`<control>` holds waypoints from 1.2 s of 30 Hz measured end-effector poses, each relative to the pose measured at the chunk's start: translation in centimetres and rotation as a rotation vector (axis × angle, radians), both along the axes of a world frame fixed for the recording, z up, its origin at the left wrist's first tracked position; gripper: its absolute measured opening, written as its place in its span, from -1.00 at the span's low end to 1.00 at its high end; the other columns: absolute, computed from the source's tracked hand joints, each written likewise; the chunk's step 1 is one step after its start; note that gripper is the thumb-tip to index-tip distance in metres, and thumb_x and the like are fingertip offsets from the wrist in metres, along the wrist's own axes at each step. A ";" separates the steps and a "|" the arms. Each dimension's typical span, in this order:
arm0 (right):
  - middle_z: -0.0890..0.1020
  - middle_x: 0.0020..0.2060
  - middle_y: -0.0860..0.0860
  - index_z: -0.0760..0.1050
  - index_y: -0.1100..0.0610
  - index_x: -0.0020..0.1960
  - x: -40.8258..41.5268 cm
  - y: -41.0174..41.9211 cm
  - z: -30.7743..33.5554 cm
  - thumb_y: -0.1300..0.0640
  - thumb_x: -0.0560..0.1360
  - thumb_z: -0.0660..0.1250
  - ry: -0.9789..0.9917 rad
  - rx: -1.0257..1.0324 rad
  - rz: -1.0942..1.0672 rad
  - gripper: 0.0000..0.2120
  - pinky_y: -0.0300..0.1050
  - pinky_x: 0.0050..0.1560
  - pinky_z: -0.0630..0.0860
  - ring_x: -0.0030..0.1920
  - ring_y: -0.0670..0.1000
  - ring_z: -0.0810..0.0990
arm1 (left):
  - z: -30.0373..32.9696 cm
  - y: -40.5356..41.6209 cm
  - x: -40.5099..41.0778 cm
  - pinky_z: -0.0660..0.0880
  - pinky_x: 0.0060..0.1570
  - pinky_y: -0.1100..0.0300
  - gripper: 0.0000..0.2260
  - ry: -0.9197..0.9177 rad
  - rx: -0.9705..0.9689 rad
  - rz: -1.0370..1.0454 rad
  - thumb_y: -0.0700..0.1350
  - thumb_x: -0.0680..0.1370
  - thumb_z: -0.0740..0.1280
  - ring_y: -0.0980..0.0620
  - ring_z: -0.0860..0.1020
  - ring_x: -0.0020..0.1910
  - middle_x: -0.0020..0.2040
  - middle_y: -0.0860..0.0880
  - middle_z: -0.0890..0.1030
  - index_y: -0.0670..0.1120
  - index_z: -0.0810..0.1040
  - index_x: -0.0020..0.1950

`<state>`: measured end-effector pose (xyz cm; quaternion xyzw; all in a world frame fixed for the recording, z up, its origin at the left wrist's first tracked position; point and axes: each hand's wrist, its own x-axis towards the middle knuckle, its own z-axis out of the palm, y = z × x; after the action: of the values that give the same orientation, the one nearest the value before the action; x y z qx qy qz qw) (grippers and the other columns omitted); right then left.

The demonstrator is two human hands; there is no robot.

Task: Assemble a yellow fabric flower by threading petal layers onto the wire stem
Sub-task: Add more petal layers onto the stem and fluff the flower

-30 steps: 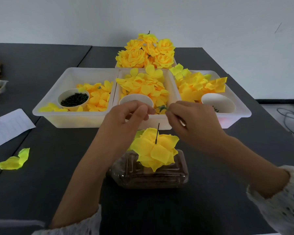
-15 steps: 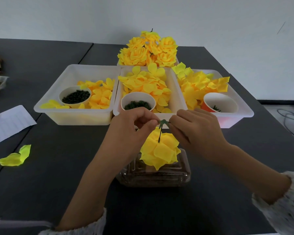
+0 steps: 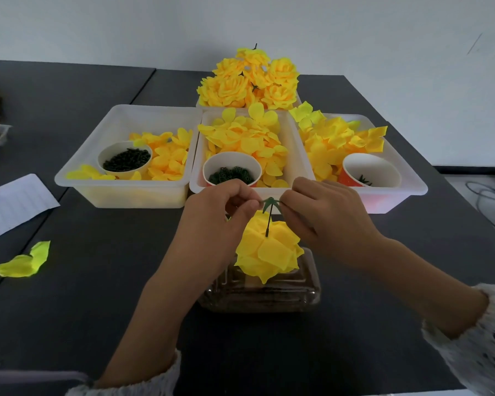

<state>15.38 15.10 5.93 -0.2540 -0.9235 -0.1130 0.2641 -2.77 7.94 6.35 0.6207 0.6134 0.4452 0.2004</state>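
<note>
Head view. We see the left hand (image 3: 223,212) and the right hand (image 3: 323,215) meeting above the half-built yellow flower (image 3: 269,252), each grip narrowed to a pinch on the small green calyx (image 3: 270,203) seated at the top of the dark wire stem (image 3: 268,224). The stem rises upright from the flower's petals, and the flower rests on a clear plastic box (image 3: 260,295) on the dark counter (image 3: 83,295). Behind the hands stand three white trays (image 3: 83,178) of loose yellow petals, each holding a paper cup (image 3: 370,170) of green parts. Finished yellow flowers (image 3: 249,81) are heaped beyond the trays; one stray petal (image 3: 23,264) lies at the left.
</note>
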 end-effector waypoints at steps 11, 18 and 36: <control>0.54 -0.15 -0.08 0.51 0.04 0.05 -0.2 -0.6 0.9 0.08 0.59 0.20 0.391 -0.496 0.106 -0.86 0.00 -0.31 0.42 -0.32 0.04 0.48 | -0.1 -0.3 0.4 0.35 -0.22 0.53 -0.92 0.017 0.059 0.053 -0.12 0.56 0.37 0.29 0.53 -0.17 -0.25 0.23 0.58 0.05 0.61 -0.10; 0.57 -0.23 -0.07 0.59 0.02 -0.07 -1.1 -0.7 1.2 0.14 0.52 0.35 0.468 -0.778 0.117 -0.95 -0.12 -0.30 0.44 -0.31 0.01 0.46 | -0.2 -0.5 0.6 0.34 -0.23 0.54 -0.94 0.020 0.107 0.056 -0.13 0.55 0.38 0.32 0.50 -0.21 -0.27 0.24 0.55 0.01 0.62 -0.08; 0.63 -0.21 0.09 0.58 0.17 -0.06 -0.5 -1.0 1.6 0.12 0.44 0.36 0.589 -1.023 0.188 -0.87 -0.19 -0.11 0.58 -0.17 -0.02 0.62 | -0.2 -0.4 1.2 0.34 -0.20 0.53 -0.92 -0.007 0.107 0.033 -0.13 0.55 0.37 0.28 0.52 -0.17 -0.24 0.22 0.58 0.06 0.60 -0.09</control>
<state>14.91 14.05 7.50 -0.2867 -0.7672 0.4453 0.3619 -1.60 7.51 6.19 0.6187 0.5982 0.4829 0.1617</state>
